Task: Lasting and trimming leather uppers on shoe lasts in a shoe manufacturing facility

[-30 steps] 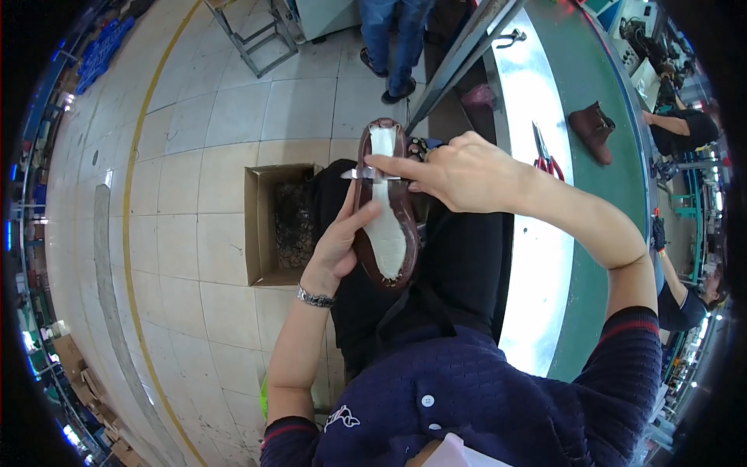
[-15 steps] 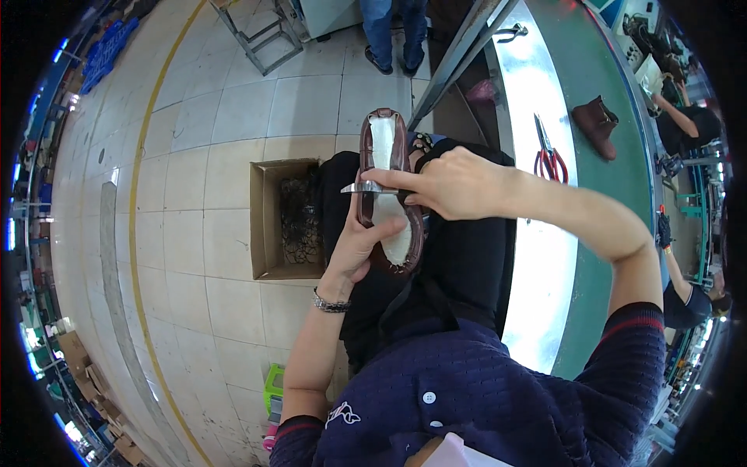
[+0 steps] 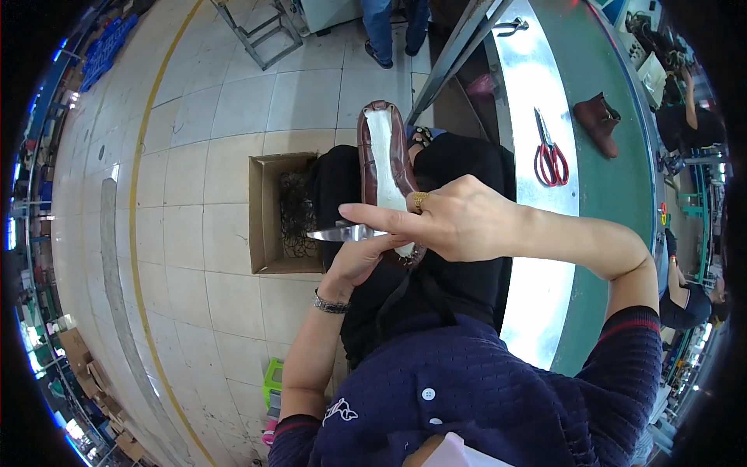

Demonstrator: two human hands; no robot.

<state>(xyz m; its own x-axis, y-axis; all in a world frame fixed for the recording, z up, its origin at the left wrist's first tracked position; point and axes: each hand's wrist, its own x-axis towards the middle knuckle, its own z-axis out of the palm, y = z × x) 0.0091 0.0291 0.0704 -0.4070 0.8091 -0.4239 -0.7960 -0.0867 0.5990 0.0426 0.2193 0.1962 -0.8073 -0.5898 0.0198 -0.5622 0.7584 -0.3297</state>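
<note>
A brown shoe with a pale sole lies bottom-up over my lap, toe pointing away. My left hand cups its heel end from below. My right hand, wearing a gold ring, crosses over the shoe and grips a small metal blade whose tip points left, just off the shoe's left edge. The heel end of the shoe is hidden under my hands.
An open cardboard box with dark scraps stands on the tiled floor to my left. Red-handled scissors and a brown ankle boot lie on the green-edged workbench to my right. Another person's legs stand ahead.
My right hand has drawn the blade leftward off the shoe's edge. The shoe has shifted slightly away from me, with more of its pale sole showing.
</note>
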